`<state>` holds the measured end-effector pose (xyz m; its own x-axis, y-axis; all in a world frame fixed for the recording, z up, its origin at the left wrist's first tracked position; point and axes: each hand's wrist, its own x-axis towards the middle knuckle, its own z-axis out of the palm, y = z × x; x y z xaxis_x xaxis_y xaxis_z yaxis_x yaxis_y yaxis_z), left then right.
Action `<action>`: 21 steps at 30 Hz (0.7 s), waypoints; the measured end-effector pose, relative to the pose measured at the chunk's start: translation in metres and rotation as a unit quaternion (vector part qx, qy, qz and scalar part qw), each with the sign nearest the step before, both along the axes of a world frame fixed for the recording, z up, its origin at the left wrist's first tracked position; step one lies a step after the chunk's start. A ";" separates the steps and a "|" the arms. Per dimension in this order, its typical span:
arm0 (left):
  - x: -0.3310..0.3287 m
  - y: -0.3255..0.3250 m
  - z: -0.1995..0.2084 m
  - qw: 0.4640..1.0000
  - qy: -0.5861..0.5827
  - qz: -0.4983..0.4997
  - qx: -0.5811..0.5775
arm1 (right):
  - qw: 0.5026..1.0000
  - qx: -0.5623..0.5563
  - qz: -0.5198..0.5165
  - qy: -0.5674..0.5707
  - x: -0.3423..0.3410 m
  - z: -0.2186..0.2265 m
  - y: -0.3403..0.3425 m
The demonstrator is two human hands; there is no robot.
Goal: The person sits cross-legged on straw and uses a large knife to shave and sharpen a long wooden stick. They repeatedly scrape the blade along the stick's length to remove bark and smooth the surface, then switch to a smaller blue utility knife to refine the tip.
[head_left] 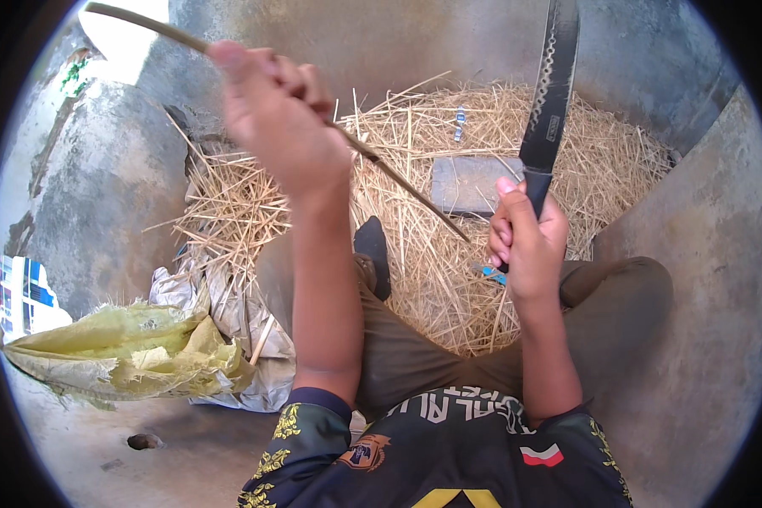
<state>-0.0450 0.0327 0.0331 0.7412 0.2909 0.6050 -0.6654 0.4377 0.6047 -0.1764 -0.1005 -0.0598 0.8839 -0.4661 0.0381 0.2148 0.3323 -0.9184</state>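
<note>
Slanting from far left to near right, the stick point(402, 180) passes through the left hand point(279, 127), whose fingers are curled tightly round it. The right hand point(527, 241) is closed on the handle of the knife point(550, 106), whose long axis runs near to far, blade pointing far and slightly right. The stick's near right end hangs above straw point(432, 288), near a block point(467, 182).

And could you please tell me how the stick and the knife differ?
The stick is thin and brown; the knife has a broad, dark blade. The stick slants across the picture, while the knife points nearly straight up it. Both are held: stick in the left hand, knife in the right hand.
</note>
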 end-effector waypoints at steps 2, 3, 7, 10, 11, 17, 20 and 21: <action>0.010 -0.005 -0.011 0.999 0.013 0.050 -0.005 | 0.999 -0.021 -0.022 -0.021 -0.007 0.011 -0.006; 0.016 -0.002 -0.014 0.999 0.005 0.052 -0.015 | 0.998 -0.027 -0.040 -0.042 -0.012 0.017 -0.011; 0.024 -0.001 -0.022 0.998 -0.010 0.041 -0.044 | 0.977 0.032 -0.155 -0.143 -0.015 -0.035 0.000; 0.018 -0.015 -0.030 0.999 -0.007 0.044 -0.019 | 0.976 0.080 0.071 0.188 -0.030 -0.129 0.030; 0.016 -0.018 -0.033 0.999 -0.006 0.054 -0.004 | 0.914 0.071 0.216 0.336 -0.029 -0.127 0.030; -0.003 -0.030 -0.038 0.999 -0.026 0.019 -0.001 | 0.992 -0.069 0.025 0.101 -0.034 -0.053 0.012; -0.002 -0.035 -0.033 1.000 -0.016 0.002 -0.004 | 0.996 0.031 -0.029 0.083 -0.040 -0.094 0.035; -0.002 -0.039 -0.033 1.000 -0.013 0.000 -0.009 | 0.979 0.021 0.050 0.196 -0.046 -0.122 0.038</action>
<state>-0.0473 -0.0060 0.0005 0.7251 0.3023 0.6188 -0.6811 0.4476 0.5794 -0.2221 -0.0620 -0.1814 0.8684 -0.3701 -0.3301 -0.1862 0.3735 -0.9087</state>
